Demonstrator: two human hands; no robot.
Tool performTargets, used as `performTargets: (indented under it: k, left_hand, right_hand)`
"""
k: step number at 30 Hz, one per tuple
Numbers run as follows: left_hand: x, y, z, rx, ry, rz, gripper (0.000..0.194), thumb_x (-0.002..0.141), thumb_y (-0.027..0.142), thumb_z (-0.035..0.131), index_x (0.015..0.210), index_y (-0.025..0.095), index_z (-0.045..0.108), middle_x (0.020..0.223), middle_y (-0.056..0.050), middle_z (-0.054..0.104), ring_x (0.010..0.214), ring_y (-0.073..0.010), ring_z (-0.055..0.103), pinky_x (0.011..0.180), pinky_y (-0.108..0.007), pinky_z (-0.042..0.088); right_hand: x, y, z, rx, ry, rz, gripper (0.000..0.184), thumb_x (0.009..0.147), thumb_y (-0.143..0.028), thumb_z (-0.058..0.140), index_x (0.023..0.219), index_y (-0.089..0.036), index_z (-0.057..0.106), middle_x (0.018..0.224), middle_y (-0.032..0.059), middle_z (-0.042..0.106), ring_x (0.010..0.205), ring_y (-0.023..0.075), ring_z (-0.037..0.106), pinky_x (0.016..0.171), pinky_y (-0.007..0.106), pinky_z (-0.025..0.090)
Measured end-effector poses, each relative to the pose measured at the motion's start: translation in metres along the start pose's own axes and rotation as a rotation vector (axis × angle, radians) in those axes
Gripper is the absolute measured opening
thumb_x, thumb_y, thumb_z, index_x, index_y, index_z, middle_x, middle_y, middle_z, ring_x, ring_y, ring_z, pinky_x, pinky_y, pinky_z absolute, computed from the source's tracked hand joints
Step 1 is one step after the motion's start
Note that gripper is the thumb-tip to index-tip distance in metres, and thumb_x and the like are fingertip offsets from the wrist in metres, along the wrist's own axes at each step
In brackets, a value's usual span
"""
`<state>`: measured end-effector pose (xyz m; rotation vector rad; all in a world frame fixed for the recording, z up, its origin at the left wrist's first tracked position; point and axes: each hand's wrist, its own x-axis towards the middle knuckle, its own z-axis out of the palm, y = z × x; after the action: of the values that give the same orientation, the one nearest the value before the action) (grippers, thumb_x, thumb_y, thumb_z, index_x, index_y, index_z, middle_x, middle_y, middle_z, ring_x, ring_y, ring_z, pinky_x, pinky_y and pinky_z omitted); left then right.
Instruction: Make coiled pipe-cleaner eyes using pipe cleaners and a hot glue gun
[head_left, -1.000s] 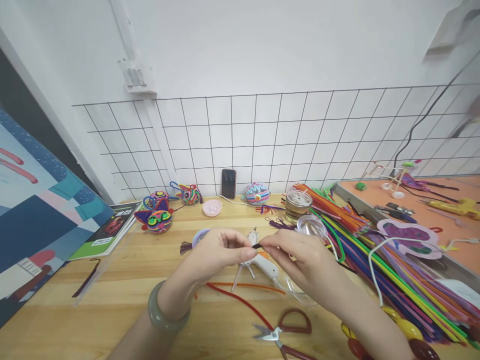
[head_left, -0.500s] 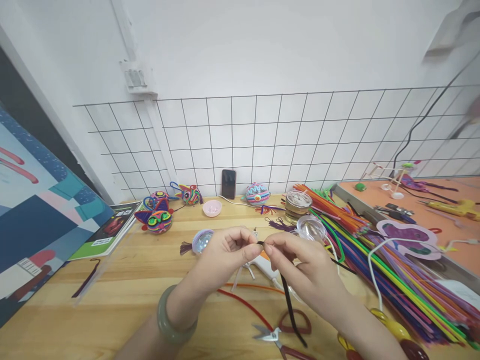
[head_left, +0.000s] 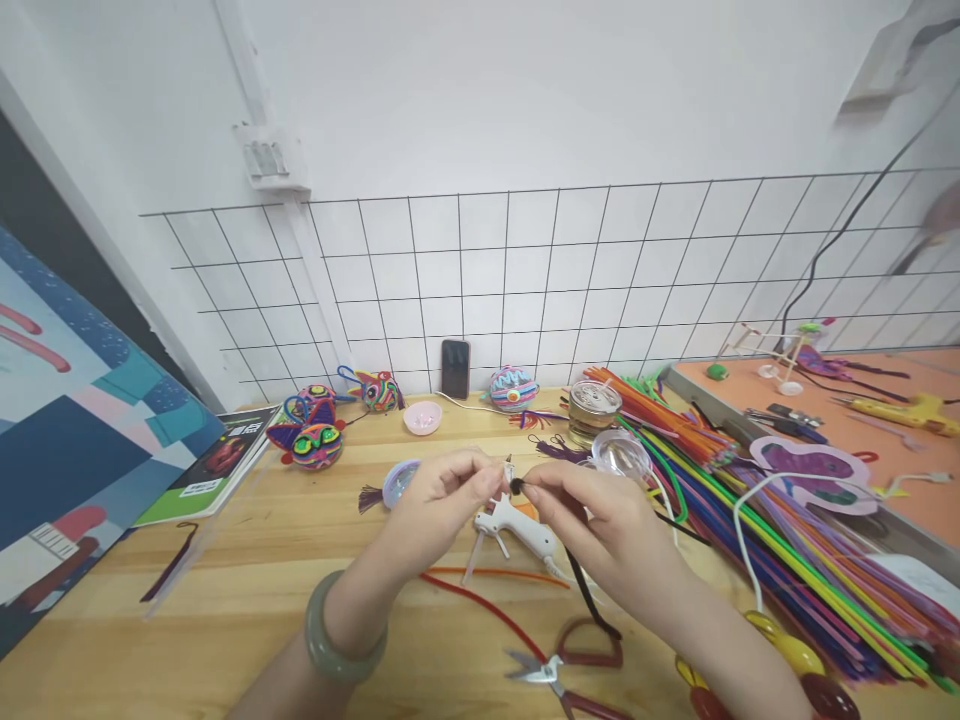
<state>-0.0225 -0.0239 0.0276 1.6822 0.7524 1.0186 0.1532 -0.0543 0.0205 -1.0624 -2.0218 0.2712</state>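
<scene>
A black pipe cleaner runs down from between my hands, its end curled into a small dark coil at the fingertips. My right hand pinches it beside the coil. Thumb and forefinger of my left hand are pressed together at the coil's other side, touching it. Below my hands lies a white hot glue gun, partly covered by them. Red-handled scissors lie spread on the table, near a red pipe cleaner and an orange one.
A big bundle of coloured pipe cleaners fills the right side. Behind my hands stand a glass of liquid, a pink dish, a phone and a wrapped ball. Colourful figures sit left, near a magazine.
The black pipe cleaner's end now shows as a rounder coil between my fingertips. My fingers have parted slightly, and its tail has swung a little to the right and up.
</scene>
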Motion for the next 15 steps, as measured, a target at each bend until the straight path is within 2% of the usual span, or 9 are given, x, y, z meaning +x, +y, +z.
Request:
performTargets:
  k: [4,9,15]
  left_hand:
    - [0.0,-0.001,0.0001,-0.04,-0.085,-0.051,0.022,0.077,0.033,0.056,0.066,0.014,0.055,0.06,0.002,0.046,0.057,-0.0083,0.04,0.056,-0.021,0.035]
    - [0.0008,-0.0058,-0.0003,-0.092,-0.07,-0.124,0.023,0.071,0.036,0.062,0.07,0.014,0.056,0.061,0.002,0.046,0.056,-0.0081,0.04,0.053,-0.021,0.033]
    - [0.0019,-0.0081,0.0015,-0.194,-0.059,-0.152,0.025,0.068,0.036,0.066,0.067,0.013,0.055,0.058,0.003,0.044,0.052,-0.0067,0.037,0.051,-0.02,0.031]
  right_hand:
    - [-0.0001,0.0022,0.001,-0.083,-0.023,-0.102,0.017,0.087,-0.018,0.043,0.087,-0.019,0.06,0.074,0.0031,0.065,0.064,0.0134,0.058,0.058,0.023,0.042]
    - [-0.0004,0.0017,0.0013,-0.13,-0.035,-0.116,0.018,0.087,-0.018,0.044,0.088,-0.018,0.061,0.077,0.0045,0.066,0.065,0.0139,0.06,0.059,0.024,0.044]
    - [-0.0022,-0.001,0.0021,-0.109,-0.031,-0.095,0.017,0.087,-0.017,0.043,0.086,-0.017,0.06,0.07,0.0039,0.063,0.059,0.0138,0.056,0.056,0.024,0.041]
